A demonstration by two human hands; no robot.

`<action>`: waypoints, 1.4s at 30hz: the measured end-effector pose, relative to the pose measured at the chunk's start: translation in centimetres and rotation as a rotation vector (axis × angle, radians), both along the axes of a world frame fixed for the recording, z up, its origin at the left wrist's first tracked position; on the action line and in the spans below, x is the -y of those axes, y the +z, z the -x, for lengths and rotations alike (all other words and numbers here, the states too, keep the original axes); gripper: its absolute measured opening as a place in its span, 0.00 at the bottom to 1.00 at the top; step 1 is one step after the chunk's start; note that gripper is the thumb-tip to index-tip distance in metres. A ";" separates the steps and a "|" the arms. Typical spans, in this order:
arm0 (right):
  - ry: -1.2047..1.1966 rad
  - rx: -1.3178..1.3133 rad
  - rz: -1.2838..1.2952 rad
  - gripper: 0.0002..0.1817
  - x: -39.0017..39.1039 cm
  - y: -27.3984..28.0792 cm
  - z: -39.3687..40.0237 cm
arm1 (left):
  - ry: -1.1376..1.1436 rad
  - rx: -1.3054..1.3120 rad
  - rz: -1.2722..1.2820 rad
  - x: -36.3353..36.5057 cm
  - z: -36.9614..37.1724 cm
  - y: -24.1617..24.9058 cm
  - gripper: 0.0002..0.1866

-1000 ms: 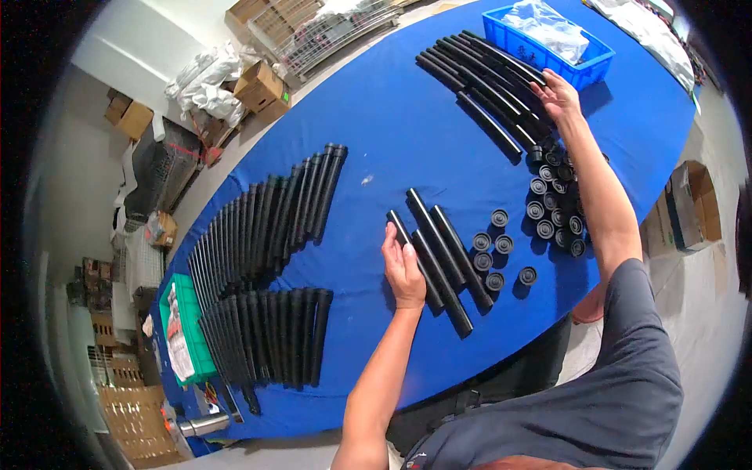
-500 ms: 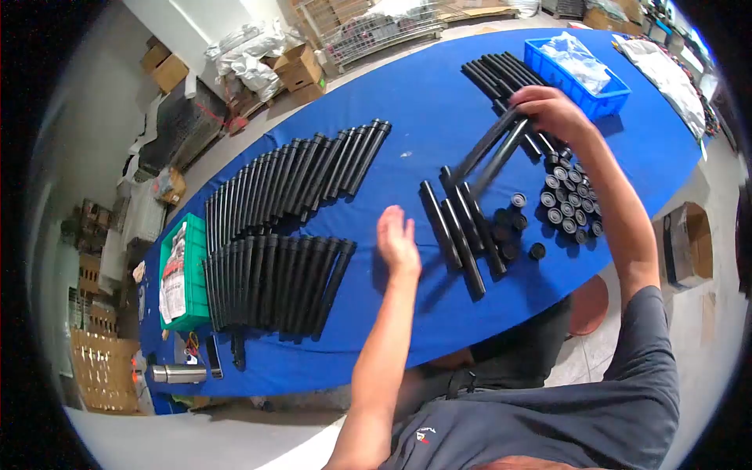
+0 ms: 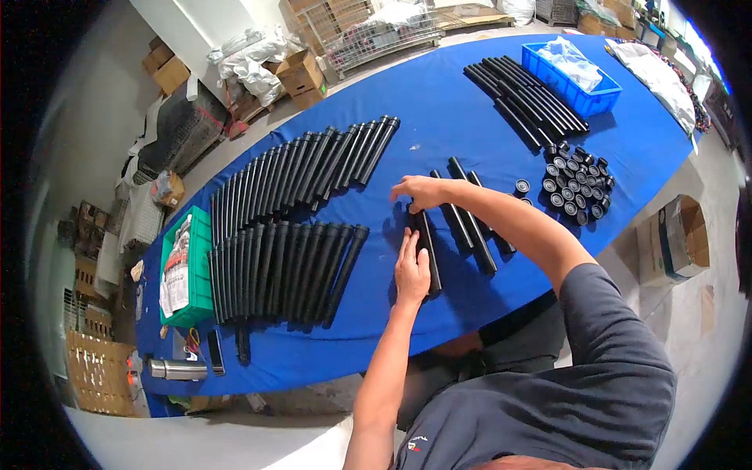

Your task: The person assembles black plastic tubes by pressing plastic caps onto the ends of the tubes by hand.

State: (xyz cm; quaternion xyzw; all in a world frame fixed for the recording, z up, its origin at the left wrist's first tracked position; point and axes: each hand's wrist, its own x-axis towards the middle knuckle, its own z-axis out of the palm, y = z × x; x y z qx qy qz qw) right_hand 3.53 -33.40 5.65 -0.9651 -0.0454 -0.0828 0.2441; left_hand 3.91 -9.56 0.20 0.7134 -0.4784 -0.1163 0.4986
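My left hand (image 3: 411,276) lies with its fingers stretched out along the side of black tubes (image 3: 429,262) on the blue tablecloth. Curled over the upper ends of those tubes is my right hand (image 3: 421,190), its fingertips partly hidden. Several loose black tubes (image 3: 477,239) lie to the right, partly under my right forearm. Black round caps (image 3: 570,185) form a cluster farther right, while a few others are partly covered by the arm. On the left, capped black tubes (image 3: 274,270) rest side by side in two rows.
More black tubes (image 3: 529,98) lie at the upper right beside a blue bin (image 3: 599,100) holding clear plastic. A green crate (image 3: 201,270), a metal flask (image 3: 178,370) and a phone (image 3: 215,352) are at the left end. An open carton (image 3: 666,247) stands right of the table.
My right hand has come from the far tubes down and left to the tubes beside my left hand. My left hand has moved slightly right and down, against them.
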 end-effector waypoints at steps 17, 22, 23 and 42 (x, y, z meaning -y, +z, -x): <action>-0.868 0.426 -0.717 0.25 -7.7 12.3 35.9 | -0.395 0.462 -0.302 3.0 8.6 2.1 0.66; -1.010 0.048 -0.947 0.24 -9.5 4.5 39.1 | -0.327 0.522 -0.259 5.5 9.4 1.4 0.63; -1.023 0.034 -1.005 0.27 -9.5 2.6 38.8 | -0.325 0.547 -0.277 6.3 9.6 1.7 0.62; -1.172 0.197 -1.206 0.50 -5.2 -2.3 33.1 | -0.467 0.701 -0.332 19.1 7.9 1.9 0.53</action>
